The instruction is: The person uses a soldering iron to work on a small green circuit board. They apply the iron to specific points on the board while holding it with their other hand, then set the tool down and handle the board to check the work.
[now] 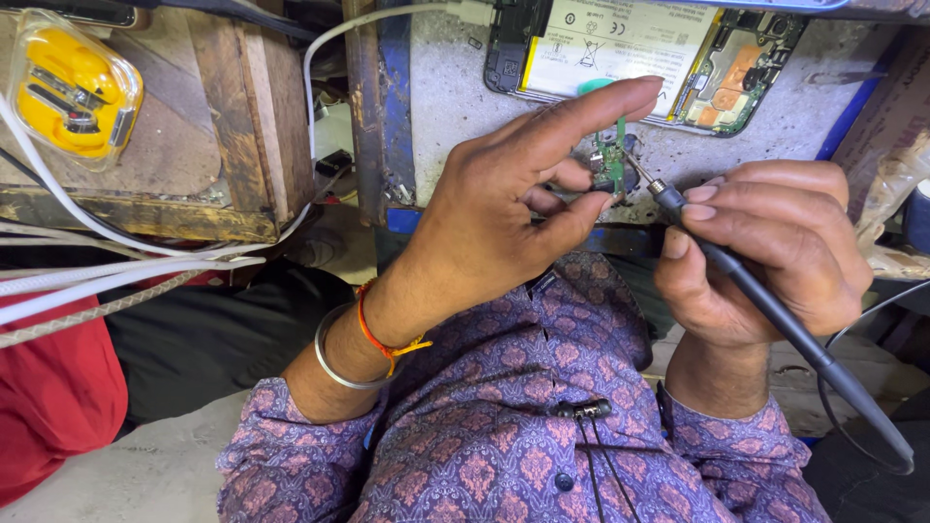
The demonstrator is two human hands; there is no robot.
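You are pinching a small green circuit board point(610, 160) with your left hand point(504, 208), thumb and bent fingers closed on its lower end while your first finger is stretching out straight over the top of it. The little board is standing almost upright, its long side running up and down, just in front of the open phone point(639, 53) that is lying face down on the grey worktop point(455, 107). Your right hand point(765, 242) is wrapped tight around a dark soldering pen point(775, 310), gripping it near the front like a pencil. The pen's long body is slanting from the lower right, where its cord point(852, 426) is trailing off, up toward the upper left, and its thin metal tip point(637, 172) is pointing at the right edge of the board. The tip is looking as if it is touching the board or sitting just beside it; you cannot tell which from here. So the board is lying up and to the left of your right hand, right at the end of the pen, and your left hand is the nearer one because it is already holding it. A yellow case point(73, 87) is resting well apart on the wooden block point(252, 116) at the far left.
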